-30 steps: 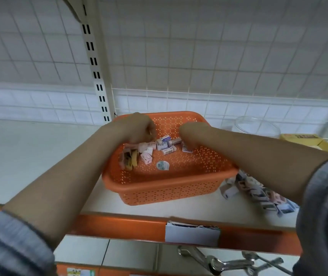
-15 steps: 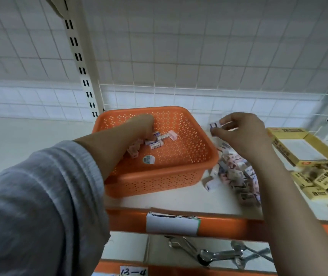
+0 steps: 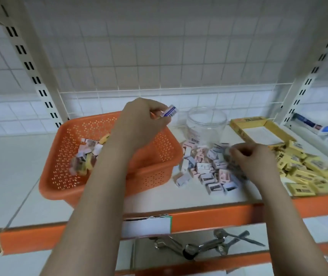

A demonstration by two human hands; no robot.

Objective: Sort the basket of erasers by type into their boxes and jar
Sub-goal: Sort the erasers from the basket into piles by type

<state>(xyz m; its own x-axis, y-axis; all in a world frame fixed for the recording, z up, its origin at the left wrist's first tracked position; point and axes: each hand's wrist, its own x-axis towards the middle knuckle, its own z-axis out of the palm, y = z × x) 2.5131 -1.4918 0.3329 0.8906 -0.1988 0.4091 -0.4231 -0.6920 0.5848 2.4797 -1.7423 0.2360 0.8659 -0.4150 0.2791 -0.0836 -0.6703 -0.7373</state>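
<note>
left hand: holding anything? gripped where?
Yes. The left hand pinches a white-and-blue sleeved eraser by one end above the orange basket; the other end sticks out toward the jar.

basket (image 3: 153,172): orange plastic, its walls and floor dotted with small pale holes
erasers in basket (image 3: 87,154): mixed white, pink, yellow and pale blue wrappers
held eraser (image 3: 170,111): white sleeve with a blue-purple band and a black barcode
jar (image 3: 206,124): clear, with a white barcode label low on its wall
middle heap (image 3: 206,168): pink, white and pale blue wrappers with dark print
right heap (image 3: 308,172): yellow wrappers with dark lettering
open box (image 3: 246,124): yellow walls, white floor
shelf (image 3: 19,176): white top, orange front edge
price tag (image 3: 147,226): white, green right edge
back wall (image 3: 159,46): white with a grey grid
</note>
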